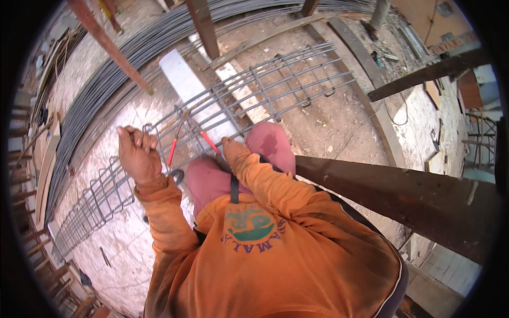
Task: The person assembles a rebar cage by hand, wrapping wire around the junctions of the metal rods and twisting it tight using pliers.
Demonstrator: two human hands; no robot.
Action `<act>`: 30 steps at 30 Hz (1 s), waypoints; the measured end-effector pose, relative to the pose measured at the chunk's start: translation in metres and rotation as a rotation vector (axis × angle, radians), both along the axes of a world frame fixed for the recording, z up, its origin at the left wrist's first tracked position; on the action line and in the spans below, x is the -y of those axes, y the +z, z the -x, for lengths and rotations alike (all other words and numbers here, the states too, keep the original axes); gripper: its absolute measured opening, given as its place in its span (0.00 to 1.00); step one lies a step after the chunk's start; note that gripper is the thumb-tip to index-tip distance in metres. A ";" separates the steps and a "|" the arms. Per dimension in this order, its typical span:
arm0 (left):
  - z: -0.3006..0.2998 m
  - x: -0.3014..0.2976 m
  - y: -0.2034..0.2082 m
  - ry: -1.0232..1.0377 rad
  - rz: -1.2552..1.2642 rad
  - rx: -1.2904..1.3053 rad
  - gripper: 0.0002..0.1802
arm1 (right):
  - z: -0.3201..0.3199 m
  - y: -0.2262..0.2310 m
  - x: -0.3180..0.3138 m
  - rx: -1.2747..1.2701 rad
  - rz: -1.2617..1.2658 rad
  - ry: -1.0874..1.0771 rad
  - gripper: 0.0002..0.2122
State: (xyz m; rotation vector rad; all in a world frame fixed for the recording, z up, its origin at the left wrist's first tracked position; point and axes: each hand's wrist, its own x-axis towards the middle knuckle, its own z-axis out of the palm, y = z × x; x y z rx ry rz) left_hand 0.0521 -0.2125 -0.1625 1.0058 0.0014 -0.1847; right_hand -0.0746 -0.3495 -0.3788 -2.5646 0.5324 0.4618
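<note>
A long rebar cage (260, 85) of grey bars and square stirrups runs from the lower left to the upper right, past my knees. Red-handled pincers (209, 142) lie on it with their handles spread and their jaws against the bars. Raised left of the pincers, my left hand (139, 151) has its fingers curled in and the thumb pressed to them; what they pinch, if anything, is too small to make out. Closed fingers of my right hand (232, 148) rest beside the right handle's end, at the cage's near bar. Whether they grip the handle is hidden.
Bundled long steel bars (87, 111) curve along the far left. A white board (185, 77) lies beneath the cage. A dark timber beam (392, 196) slants in at my right, and a rusty post (108, 45) stands far left. Boards and debris lie around.
</note>
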 end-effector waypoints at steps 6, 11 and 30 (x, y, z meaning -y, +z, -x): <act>0.003 0.012 -0.015 -0.106 -0.105 0.037 0.26 | 0.014 0.079 0.036 0.132 -0.215 -0.119 0.16; 0.009 0.049 -0.025 -0.258 -0.061 -0.037 0.31 | 0.002 0.166 0.043 0.934 -0.548 -0.299 0.14; 0.006 0.055 0.057 -0.060 -0.356 0.559 0.20 | -0.060 0.219 0.011 0.916 -1.095 0.099 0.19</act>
